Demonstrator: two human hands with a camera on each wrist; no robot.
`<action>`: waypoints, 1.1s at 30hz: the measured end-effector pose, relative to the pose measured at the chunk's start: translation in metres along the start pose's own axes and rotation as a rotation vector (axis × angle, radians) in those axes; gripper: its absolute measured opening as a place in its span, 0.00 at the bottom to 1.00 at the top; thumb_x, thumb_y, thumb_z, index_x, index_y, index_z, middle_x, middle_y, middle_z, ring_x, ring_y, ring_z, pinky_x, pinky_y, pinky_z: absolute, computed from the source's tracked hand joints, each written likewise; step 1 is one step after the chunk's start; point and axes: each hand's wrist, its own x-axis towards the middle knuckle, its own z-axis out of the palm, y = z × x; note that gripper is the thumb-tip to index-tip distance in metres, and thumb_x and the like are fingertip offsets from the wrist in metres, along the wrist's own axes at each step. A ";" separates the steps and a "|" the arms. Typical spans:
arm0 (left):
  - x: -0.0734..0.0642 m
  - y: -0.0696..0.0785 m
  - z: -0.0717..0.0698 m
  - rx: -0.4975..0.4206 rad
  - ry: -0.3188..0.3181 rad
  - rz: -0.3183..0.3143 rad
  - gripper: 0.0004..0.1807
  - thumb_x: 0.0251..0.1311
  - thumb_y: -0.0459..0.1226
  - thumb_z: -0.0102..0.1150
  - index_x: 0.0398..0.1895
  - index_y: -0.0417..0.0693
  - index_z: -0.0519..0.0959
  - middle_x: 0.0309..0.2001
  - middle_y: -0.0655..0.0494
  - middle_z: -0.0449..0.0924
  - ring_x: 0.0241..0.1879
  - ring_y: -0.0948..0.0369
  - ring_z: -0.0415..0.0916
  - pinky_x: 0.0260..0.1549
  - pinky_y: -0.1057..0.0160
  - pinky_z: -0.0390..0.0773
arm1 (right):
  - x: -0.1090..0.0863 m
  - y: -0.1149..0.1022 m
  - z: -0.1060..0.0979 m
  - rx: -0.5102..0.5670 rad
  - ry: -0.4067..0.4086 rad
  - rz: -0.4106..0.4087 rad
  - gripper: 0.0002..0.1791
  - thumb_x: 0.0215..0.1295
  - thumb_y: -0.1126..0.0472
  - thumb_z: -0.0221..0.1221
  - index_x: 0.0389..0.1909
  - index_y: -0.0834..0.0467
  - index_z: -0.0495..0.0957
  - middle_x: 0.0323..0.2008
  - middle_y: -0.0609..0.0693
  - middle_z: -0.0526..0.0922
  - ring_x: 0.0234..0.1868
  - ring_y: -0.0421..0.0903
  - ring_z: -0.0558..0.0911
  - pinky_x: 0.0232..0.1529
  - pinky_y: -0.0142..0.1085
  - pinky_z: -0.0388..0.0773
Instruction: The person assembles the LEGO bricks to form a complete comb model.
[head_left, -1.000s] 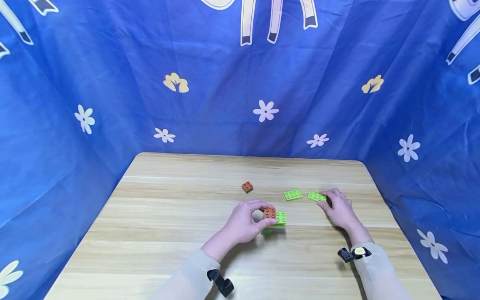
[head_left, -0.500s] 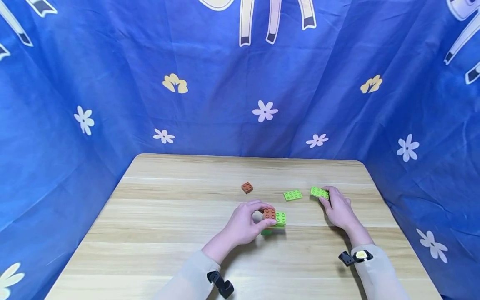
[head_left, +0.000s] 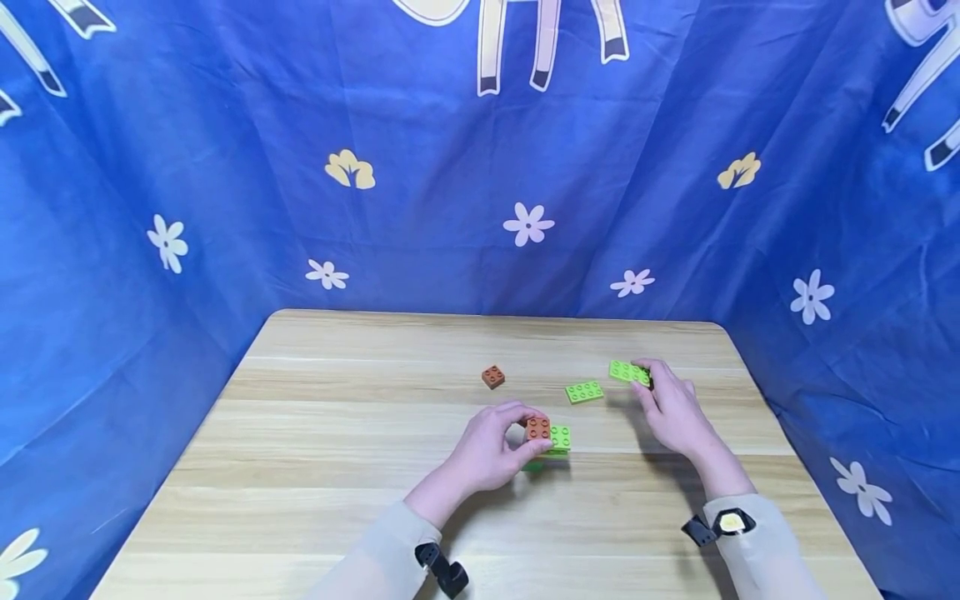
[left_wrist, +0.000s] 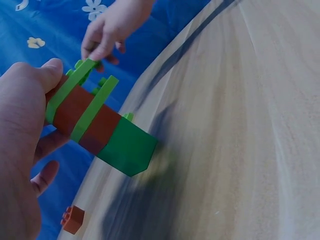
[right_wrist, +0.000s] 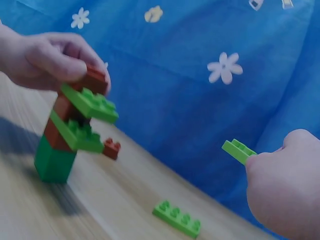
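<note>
My left hand grips the brown brick at the top of an upright stack. In the right wrist view the stack has a dark green brick at its foot. Above that, brown bricks alternate with two lime green plates, the upper plate and lower plate, which jut out to one side. My right hand pinches one end of another lime green plate, held above the table to the right of the stack.
A second loose lime green plate lies on the wooden table between the stack and my right hand. Further back is a small brown brick. A blue patterned cloth encloses the back and sides.
My right hand has lifted its lime green plate off the table, and lately shifted it a little to the left. The left hand and the stack have stayed in place.
</note>
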 end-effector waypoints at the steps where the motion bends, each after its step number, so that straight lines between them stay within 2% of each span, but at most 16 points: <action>1: 0.000 0.000 0.000 -0.001 0.000 0.000 0.23 0.68 0.58 0.67 0.57 0.56 0.86 0.52 0.68 0.85 0.54 0.61 0.82 0.63 0.51 0.75 | 0.001 -0.004 -0.002 0.003 0.006 -0.014 0.21 0.83 0.61 0.54 0.69 0.65 0.70 0.56 0.61 0.81 0.47 0.56 0.81 0.46 0.48 0.61; 3: 0.000 0.000 0.001 0.002 0.000 -0.005 0.24 0.68 0.59 0.67 0.57 0.56 0.85 0.53 0.69 0.85 0.55 0.61 0.82 0.63 0.51 0.75 | 0.003 -0.012 -0.006 0.008 0.015 -0.036 0.21 0.83 0.60 0.54 0.70 0.65 0.70 0.60 0.61 0.80 0.52 0.58 0.81 0.47 0.48 0.61; 7: -0.002 -0.001 0.001 -0.002 0.016 -0.011 0.26 0.67 0.61 0.66 0.58 0.57 0.86 0.55 0.67 0.85 0.57 0.59 0.81 0.64 0.49 0.74 | 0.005 -0.026 -0.011 0.023 0.032 -0.089 0.21 0.82 0.61 0.55 0.70 0.63 0.71 0.58 0.58 0.81 0.55 0.56 0.81 0.46 0.47 0.61; 11: -0.003 -0.003 0.001 -0.030 0.035 -0.025 0.26 0.65 0.61 0.68 0.58 0.59 0.86 0.55 0.68 0.85 0.58 0.57 0.81 0.64 0.49 0.74 | 0.006 -0.038 -0.013 0.036 0.044 -0.146 0.20 0.80 0.62 0.58 0.68 0.62 0.74 0.53 0.53 0.82 0.47 0.49 0.80 0.45 0.47 0.61; 15: -0.003 -0.004 0.001 -0.043 0.040 -0.030 0.25 0.64 0.60 0.70 0.57 0.59 0.86 0.54 0.69 0.85 0.58 0.57 0.81 0.64 0.49 0.74 | 0.005 -0.048 -0.014 0.048 0.035 -0.167 0.20 0.79 0.63 0.59 0.67 0.61 0.75 0.51 0.50 0.82 0.41 0.44 0.77 0.45 0.45 0.62; 19: -0.004 -0.005 0.002 -0.039 0.043 -0.018 0.23 0.64 0.58 0.71 0.56 0.58 0.87 0.52 0.68 0.86 0.57 0.58 0.82 0.63 0.49 0.75 | 0.004 -0.055 -0.015 0.057 0.028 -0.177 0.20 0.78 0.63 0.60 0.67 0.61 0.75 0.52 0.49 0.82 0.41 0.43 0.77 0.45 0.45 0.61; 25: -0.003 -0.007 0.004 -0.060 0.032 -0.017 0.21 0.63 0.56 0.73 0.54 0.59 0.87 0.49 0.73 0.85 0.54 0.63 0.82 0.60 0.54 0.78 | 0.001 -0.062 -0.016 0.058 0.027 -0.205 0.20 0.79 0.61 0.60 0.67 0.59 0.76 0.46 0.44 0.81 0.37 0.39 0.75 0.44 0.43 0.60; 33: -0.002 -0.007 0.005 -0.065 0.044 -0.004 0.21 0.63 0.56 0.73 0.54 0.58 0.87 0.49 0.72 0.86 0.54 0.63 0.82 0.60 0.54 0.78 | -0.002 -0.073 -0.012 0.065 0.016 -0.250 0.19 0.78 0.60 0.61 0.66 0.59 0.77 0.48 0.45 0.82 0.39 0.41 0.78 0.46 0.44 0.61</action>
